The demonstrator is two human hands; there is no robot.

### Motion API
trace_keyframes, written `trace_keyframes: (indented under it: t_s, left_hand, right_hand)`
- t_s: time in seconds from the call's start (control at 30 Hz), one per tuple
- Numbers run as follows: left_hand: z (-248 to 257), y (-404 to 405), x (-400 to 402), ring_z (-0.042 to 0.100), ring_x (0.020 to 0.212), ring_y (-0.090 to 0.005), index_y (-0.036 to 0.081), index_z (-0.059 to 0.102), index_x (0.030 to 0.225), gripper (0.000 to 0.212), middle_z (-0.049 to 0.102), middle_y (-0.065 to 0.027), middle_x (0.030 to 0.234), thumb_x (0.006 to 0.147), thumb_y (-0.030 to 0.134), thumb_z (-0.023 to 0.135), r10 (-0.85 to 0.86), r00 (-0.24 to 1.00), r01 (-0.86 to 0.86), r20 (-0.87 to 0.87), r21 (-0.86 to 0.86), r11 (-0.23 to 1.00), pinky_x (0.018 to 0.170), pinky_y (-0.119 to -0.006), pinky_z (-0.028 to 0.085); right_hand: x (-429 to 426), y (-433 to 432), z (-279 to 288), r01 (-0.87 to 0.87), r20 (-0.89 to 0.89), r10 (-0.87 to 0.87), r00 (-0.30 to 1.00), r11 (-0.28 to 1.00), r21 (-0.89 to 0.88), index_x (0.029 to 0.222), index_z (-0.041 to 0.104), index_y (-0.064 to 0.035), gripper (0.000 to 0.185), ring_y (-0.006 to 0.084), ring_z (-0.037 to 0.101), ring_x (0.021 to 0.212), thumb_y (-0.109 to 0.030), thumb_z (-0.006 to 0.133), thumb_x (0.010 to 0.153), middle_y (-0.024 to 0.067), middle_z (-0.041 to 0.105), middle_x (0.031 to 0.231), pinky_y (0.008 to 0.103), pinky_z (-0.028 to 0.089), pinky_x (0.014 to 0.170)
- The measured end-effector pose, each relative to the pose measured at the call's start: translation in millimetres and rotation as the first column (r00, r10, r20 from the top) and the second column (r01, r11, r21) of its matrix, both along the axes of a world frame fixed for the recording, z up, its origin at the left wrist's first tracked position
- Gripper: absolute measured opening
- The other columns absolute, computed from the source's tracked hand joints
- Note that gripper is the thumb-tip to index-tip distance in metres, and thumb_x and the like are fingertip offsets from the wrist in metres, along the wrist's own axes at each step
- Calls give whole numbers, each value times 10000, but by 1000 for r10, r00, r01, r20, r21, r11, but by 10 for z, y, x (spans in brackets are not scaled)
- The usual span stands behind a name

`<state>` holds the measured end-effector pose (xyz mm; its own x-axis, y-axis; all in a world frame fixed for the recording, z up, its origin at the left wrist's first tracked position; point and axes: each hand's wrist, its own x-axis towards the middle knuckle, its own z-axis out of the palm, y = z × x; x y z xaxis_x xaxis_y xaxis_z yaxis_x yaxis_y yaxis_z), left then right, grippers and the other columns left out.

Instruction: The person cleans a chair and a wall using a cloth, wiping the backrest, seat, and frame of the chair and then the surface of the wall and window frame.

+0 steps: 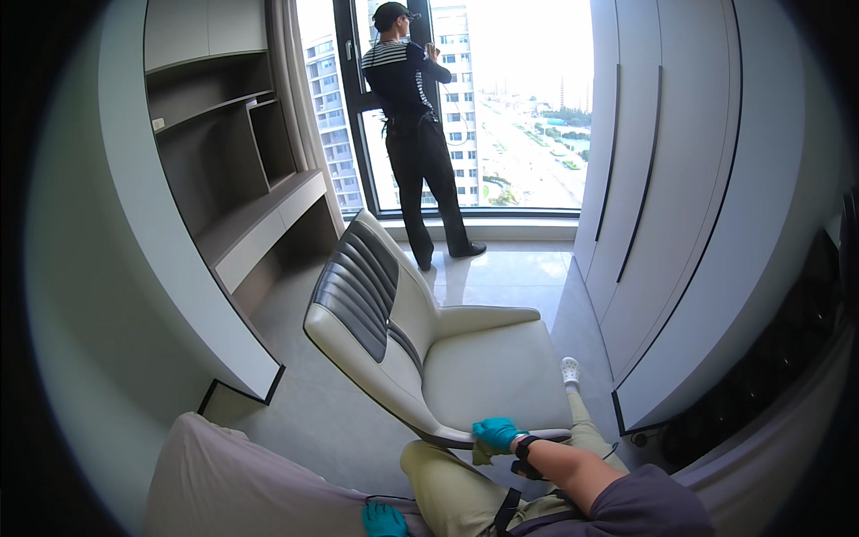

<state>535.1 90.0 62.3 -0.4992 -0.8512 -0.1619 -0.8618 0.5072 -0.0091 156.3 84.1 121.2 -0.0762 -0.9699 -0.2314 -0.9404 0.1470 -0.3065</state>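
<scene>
A cream and dark grey padded office chair [496, 369] stands before me, its backrest to the left. My right hand [495, 435], in a teal glove, lies on the near armrest and holds a green cloth [481, 454] that hangs beside the armrest's outer side. A dark watch is strapped to that wrist. At the bottom edge my left hand [384, 519], also in a teal glove, rests on a greyish-pink fabric cover [268, 476]; its fingers are partly out of the picture, and I see nothing held in it.
Beyond the chair a person [409, 127] in dark clothes and a cap stands at the tall window [530, 121]. A built-in desk with shelves [268, 215] lines the left side; white wardrobe doors [671, 168] line the right. My white clog [570, 370] is beside the seat.
</scene>
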Motion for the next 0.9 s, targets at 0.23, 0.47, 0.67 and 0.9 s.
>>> trace_keyframes:
  t_s: [0.23, 0.47, 0.67, 0.9]
  left_hand:
    - [-38, 16, 61, 484, 1135, -307, 63, 613, 1031, 316, 576, -151, 1157, 877, 275, 438, 29, 995, -41, -94, -126, 991, 969, -457, 340]
    - [77, 26, -35, 470, 1159, -294, 69, 612, 1056, 332, 558, -136, 1200, 880, 284, 429, 21, 1000, -21, -24, -12, 1000, 978, -462, 328]
    - [203, -6, -49, 457, 1180, -282, 75, 611, 1077, 347, 542, -123, 1237, 883, 291, 421, 26, 999, -26, 31, -6, 1000, 987, -466, 317]
    - [-34, -38, -4, 473, 1150, -284, 78, 618, 1037, 316, 559, -136, 1197, 882, 272, 422, 55, 997, -57, 53, 38, 998, 945, -464, 354]
  right_hand:
    - [287, -483, -295, 204, 574, -206, 793, 977, 68, 1072, 591, -92, 434, 364, 570, 979, -398, 320, 928, 191, 603, 1078, 425, 422, 860]
    - [94, -455, -461, 154, 486, -188, 854, 982, 109, 1191, 551, -102, 523, 353, 504, 1128, -454, 272, 923, 178, 560, 1196, 418, 358, 975]
    - [157, -447, -70, 76, 271, -145, 952, 966, 248, 1135, 582, -93, 510, 368, 511, 1100, -410, 255, 906, 190, 557, 1180, 433, 374, 948]
    - [152, -418, 30, 214, 200, -299, 933, 909, 358, 1132, 587, -99, 518, 354, 523, 1093, -451, 311, 869, 171, 564, 1179, 439, 396, 918]
